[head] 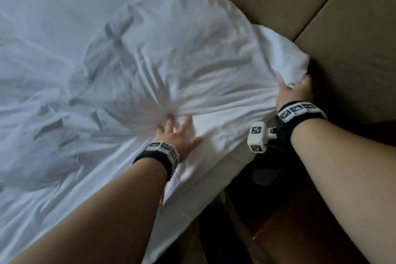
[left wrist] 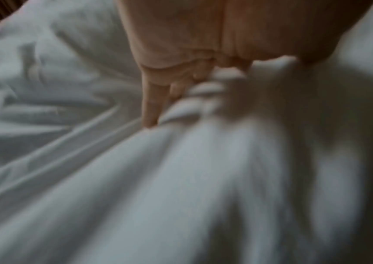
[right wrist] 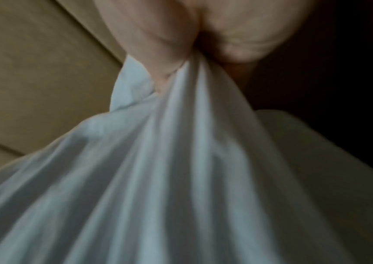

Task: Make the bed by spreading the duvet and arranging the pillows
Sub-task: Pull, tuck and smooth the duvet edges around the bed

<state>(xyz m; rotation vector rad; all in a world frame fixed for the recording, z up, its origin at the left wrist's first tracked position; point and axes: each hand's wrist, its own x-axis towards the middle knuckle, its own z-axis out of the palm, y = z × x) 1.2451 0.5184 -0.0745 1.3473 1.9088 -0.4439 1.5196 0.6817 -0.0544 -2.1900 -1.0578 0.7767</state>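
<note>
A crumpled white duvet covers the bed. My left hand grips a bunch of it near the bed's right edge, and creases fan out from that grip. In the left wrist view the fingers curl into the gathered duvet. Farther right, my right hand holds the duvet's corner beside the tan panels. Seen from the right wrist, the right hand is a fist with the duvet stretched taut from it. I cannot pick out any pillow.
Tan padded panels stand behind the bed's head at the top right. The mattress side drops to a dark floor. Reddish wood and a dark object lie by the bed.
</note>
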